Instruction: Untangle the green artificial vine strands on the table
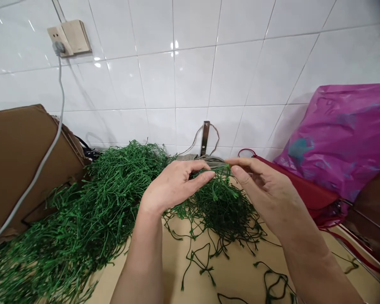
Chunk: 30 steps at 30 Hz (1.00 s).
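Note:
My left hand [177, 181] is curled, thumb and fingers closing on the end of some thin green plastic stems. Opposite it, my right hand [262, 181] pinches the light green tips [228, 167] between thumb and forefinger. The stems stretch across the gap between both hands, above a dark green pile of thin strands [228, 211] on the table. To the left spreads a larger heap of brighter green stems [116, 185] with small knobbed ends. Several loose dark green strands [202, 261] lie nearer to me.
A brown cardboard box [28, 164] stands at the left, a grey cable [58, 122] running past it from a wall socket [61, 40]. On the right are a red bag [304, 185] and a purple plastic bag [345, 135]. A white tiled wall [192, 76] closes off the back.

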Each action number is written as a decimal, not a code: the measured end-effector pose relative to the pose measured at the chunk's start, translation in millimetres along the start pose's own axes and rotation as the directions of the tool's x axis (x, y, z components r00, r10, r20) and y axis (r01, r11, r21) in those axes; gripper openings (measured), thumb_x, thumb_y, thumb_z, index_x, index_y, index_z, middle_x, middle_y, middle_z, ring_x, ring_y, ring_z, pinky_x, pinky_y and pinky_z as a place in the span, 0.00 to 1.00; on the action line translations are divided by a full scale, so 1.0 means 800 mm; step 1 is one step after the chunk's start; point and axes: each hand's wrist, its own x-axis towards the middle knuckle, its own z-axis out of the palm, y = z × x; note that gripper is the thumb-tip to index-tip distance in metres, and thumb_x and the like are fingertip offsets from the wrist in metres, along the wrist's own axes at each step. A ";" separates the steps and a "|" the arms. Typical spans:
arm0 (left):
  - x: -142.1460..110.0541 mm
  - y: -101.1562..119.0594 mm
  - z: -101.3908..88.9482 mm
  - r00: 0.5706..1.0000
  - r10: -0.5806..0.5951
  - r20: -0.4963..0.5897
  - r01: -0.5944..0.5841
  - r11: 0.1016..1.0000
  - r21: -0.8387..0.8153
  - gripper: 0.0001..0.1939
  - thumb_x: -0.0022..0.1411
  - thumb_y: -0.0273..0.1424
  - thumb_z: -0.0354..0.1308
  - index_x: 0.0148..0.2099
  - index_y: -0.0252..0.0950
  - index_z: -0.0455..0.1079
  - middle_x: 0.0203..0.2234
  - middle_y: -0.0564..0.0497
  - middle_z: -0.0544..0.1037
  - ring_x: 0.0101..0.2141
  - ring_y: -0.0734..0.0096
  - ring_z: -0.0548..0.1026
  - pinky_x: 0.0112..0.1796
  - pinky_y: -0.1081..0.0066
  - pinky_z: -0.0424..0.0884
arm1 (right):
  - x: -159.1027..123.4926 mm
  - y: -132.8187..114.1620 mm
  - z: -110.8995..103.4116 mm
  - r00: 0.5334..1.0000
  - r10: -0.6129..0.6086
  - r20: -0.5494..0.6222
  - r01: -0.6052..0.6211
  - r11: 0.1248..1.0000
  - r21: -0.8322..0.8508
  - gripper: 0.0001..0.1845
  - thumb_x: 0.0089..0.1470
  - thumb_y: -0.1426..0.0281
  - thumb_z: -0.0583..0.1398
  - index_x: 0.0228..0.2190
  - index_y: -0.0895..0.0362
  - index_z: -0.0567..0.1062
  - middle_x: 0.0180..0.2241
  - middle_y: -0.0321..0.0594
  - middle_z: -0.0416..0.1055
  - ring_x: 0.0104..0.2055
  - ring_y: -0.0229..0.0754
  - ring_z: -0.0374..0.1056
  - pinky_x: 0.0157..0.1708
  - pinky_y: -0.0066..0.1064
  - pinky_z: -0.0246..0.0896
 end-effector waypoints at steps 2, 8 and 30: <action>0.002 0.003 0.002 1.000 0.004 0.008 -0.004 1.000 0.014 0.17 0.72 0.43 0.50 0.40 0.39 0.75 0.29 0.56 0.75 0.30 0.73 0.67 0.35 0.70 0.61 | 0.000 -0.001 -0.001 1.000 0.015 0.018 -0.016 0.999 0.028 0.13 0.59 0.59 0.61 0.38 0.53 0.81 0.38 0.44 0.80 0.41 0.48 0.74 0.36 0.37 0.67; 0.006 0.005 0.007 0.999 -0.013 0.037 0.012 0.999 0.040 0.18 0.73 0.44 0.48 0.41 0.39 0.73 0.27 0.56 0.72 0.29 0.73 0.66 0.34 0.70 0.61 | 0.000 -0.004 -0.007 0.999 0.014 0.031 -0.015 0.999 0.033 0.08 0.58 0.64 0.61 0.35 0.53 0.79 0.35 0.42 0.79 0.42 0.48 0.74 0.39 0.38 0.67; 0.013 -0.038 0.005 0.982 -0.185 -0.034 0.186 0.981 0.049 0.13 0.70 0.38 0.50 0.39 0.38 0.73 0.26 0.54 0.72 0.27 0.73 0.65 0.33 0.70 0.62 | 0.024 0.043 0.041 0.998 0.054 0.028 -0.052 0.997 -0.056 0.08 0.57 0.67 0.59 0.35 0.54 0.79 0.34 0.42 0.78 0.35 0.47 0.72 0.39 0.39 0.66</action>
